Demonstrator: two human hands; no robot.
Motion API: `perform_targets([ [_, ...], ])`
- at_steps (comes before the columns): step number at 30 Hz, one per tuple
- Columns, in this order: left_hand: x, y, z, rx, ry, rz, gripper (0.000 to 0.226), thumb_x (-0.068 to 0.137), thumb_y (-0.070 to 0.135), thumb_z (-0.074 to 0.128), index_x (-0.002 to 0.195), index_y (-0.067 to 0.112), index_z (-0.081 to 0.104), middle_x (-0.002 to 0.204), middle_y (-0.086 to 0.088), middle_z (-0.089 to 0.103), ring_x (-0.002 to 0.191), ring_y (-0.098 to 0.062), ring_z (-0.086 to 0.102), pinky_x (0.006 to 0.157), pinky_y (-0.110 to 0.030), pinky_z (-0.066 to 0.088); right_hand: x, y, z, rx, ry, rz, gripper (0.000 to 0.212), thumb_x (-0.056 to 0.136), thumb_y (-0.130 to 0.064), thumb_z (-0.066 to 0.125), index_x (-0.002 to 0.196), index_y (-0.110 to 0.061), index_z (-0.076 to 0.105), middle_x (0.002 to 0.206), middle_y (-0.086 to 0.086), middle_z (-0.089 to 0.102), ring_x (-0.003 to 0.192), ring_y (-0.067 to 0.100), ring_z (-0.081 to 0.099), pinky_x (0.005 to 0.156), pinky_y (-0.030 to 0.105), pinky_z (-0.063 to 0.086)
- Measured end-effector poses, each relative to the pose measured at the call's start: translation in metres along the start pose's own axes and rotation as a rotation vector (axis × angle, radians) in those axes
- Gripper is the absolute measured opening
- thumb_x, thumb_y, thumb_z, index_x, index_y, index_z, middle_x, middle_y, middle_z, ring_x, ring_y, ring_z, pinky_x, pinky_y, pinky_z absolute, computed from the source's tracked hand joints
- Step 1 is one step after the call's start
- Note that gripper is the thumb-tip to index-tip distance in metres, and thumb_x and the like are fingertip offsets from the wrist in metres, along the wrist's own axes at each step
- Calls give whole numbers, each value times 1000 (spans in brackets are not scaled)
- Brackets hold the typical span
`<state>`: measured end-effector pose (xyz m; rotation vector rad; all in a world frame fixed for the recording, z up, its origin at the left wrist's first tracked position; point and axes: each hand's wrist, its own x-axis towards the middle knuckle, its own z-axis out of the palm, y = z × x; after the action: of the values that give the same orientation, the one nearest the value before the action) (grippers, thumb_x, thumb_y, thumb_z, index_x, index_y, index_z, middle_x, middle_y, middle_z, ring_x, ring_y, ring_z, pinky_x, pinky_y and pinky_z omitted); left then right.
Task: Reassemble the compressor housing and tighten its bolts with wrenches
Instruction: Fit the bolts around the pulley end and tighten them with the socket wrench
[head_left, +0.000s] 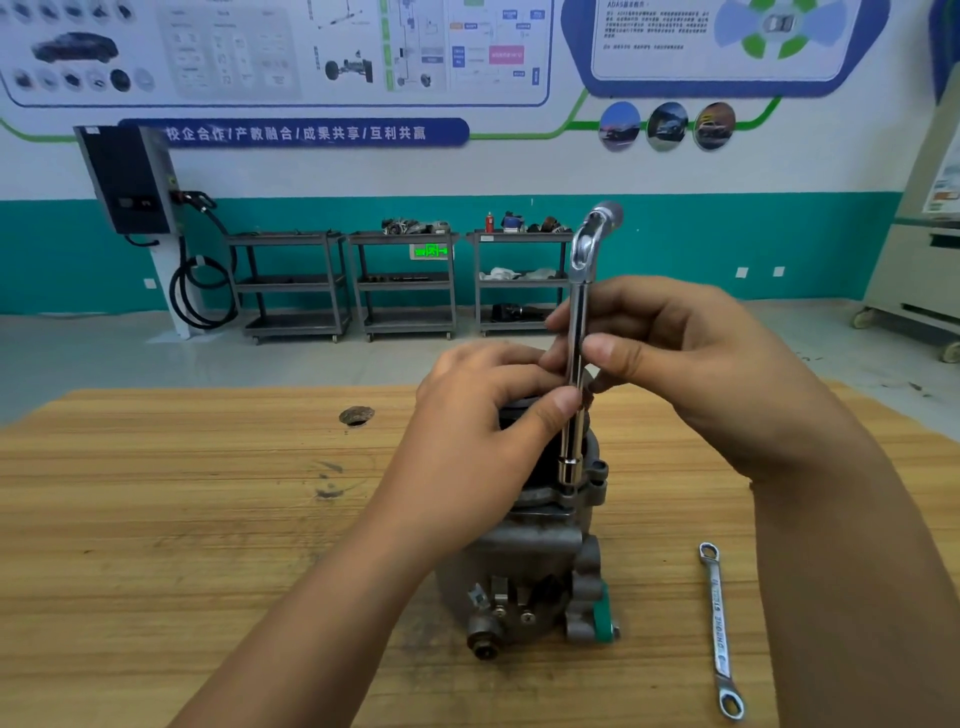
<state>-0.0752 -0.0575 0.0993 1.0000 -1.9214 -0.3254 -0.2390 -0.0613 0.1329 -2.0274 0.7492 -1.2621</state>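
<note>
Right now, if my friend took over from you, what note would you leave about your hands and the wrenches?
Left hand: pinching the L-shaped socket wrench low on its shaft, resting on the compressor.
Right hand: gripping the shaft higher up.
The wrench stands upright, socket down on a bolt at the housing's rim.
The ring spanner lies unused on the table, right of the compressor.
Done: housing looks assembled.
Left: tightening the bolts.

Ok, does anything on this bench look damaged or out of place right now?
Only one thing: the wooden table has a small chipped hole left of the compressor. Dark scuffs lie below it. The spare ring spanner lies flat on the right, and both hands hold the socket wrench upright.
</note>
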Motion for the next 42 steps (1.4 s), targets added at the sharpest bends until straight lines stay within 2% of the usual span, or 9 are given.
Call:
perform_targets([
  [4, -2, 3, 1, -12, 18, 5, 7, 83, 49, 61, 78, 43, 63, 103, 31, 57, 113, 0, 41, 96, -26, 34, 0, -2, 2, -24, 57, -3, 16, 73, -18, 65, 89, -18, 64, 76, 0, 71, 75, 8, 68, 67, 19, 53],
  [7, -3, 3, 3, -16, 66, -1, 24, 68, 60, 59, 78, 38, 64, 96, 29, 58, 107, 4, 44, 90, -16, 35, 0, -5, 6, -59, 93, -24, 22, 63, -28, 70, 81, -17, 63, 68, -5, 65, 68, 7, 63, 65, 22, 52],
  [12, -3, 5, 4, -37, 77, -6, 12, 71, 50, 60, 71, 37, 61, 95, 27, 59, 106, 3, 45, 86, -10, 33, 1, -4, 8, -93, 63, -8, 13, 77, -22, 66, 89, -19, 69, 77, -2, 68, 78, 10, 65, 68, 22, 52],
  [19, -3, 3, 2, -43, 10, 0, 12, 84, 33, 63, 86, 45, 65, 106, 31, 55, 115, -4, 41, 99, -31, 34, -2, -7, 5, 56, -34, -2, 24, 89, 3, 50, 101, -12, 64, 82, 1, 73, 83, 9, 69, 69, 17, 50],
  [25, -4, 6, 1, 17, 14, 14, 17, 64, 64, 50, 68, 48, 54, 99, 36, 49, 115, -1, 38, 102, -39, 33, 0, -5, 10, 8, 82, -27, 13, 77, -3, 66, 85, -13, 64, 72, -1, 70, 73, 11, 69, 68, 19, 54],
  [30, -4, 7, 1, -12, 48, 13, 11, 65, 61, 53, 65, 50, 53, 95, 37, 52, 111, 2, 40, 99, -33, 35, 2, -5, 11, -50, 124, -35, 20, 66, -22, 73, 78, -12, 60, 67, -2, 62, 68, 12, 61, 67, 32, 54],
  [33, -4, 6, 0, -11, 49, 10, 12, 70, 56, 61, 66, 48, 54, 96, 36, 53, 110, 4, 41, 96, -29, 35, 2, -4, 13, -30, 134, -49, 23, 64, -26, 71, 79, -11, 62, 67, -4, 63, 68, 8, 61, 61, 25, 53],
  [36, -3, 5, -2, 4, -5, 11, 13, 79, 44, 62, 70, 50, 54, 98, 36, 51, 113, -1, 40, 98, -32, 34, 2, -3, 11, 10, 75, -51, 11, 78, -19, 68, 88, -15, 66, 72, -8, 68, 71, 0, 64, 60, 11, 47],
  [42, -2, 2, -5, 21, -95, 6, 14, 89, 34, 57, 92, 34, 71, 115, 24, 54, 119, -10, 37, 103, -42, 30, 0, -2, 6, 33, -21, -35, 17, 90, 0, 51, 95, -12, 62, 78, 0, 72, 76, 5, 67, 64, 11, 47],
])
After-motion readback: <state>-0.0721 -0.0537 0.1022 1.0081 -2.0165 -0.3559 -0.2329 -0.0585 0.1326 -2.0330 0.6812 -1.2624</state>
